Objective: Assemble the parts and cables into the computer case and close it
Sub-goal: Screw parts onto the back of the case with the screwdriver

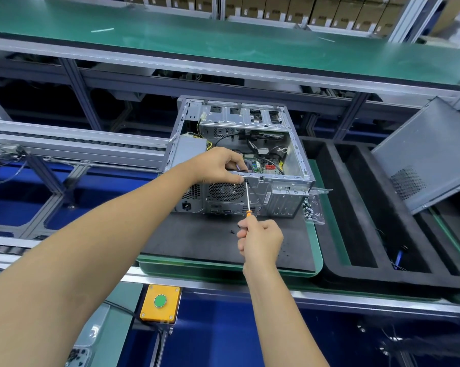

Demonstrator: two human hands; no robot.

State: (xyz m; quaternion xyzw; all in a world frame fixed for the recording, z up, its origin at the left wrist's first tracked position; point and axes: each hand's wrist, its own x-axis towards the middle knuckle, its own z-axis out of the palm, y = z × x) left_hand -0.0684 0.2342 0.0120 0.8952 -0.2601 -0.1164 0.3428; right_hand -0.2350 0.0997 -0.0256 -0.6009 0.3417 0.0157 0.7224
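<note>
An open grey computer case [300, 165] lies on its side on a black foam mat [197, 239], its rear panel facing me. Inside show the motherboard, black cables and a power supply [189, 152]. My left hand [218, 165] grips the upper rear edge of the case near the fan grille [226, 192], fingers curled over the rim. My right hand [260, 239] holds an orange-handled screwdriver [247, 200], whose tip touches the rear panel just beside the fan grille. The grey side panel [424, 152] leans at the right.
A clear bag of screws [312, 210] lies by the case's right corner. A loose black screw [233, 230] sits on the mat. Black foam trays [356, 207] stand at the right. A yellow box with a green button [160, 300] is below. A green shelf [223, 41] runs behind.
</note>
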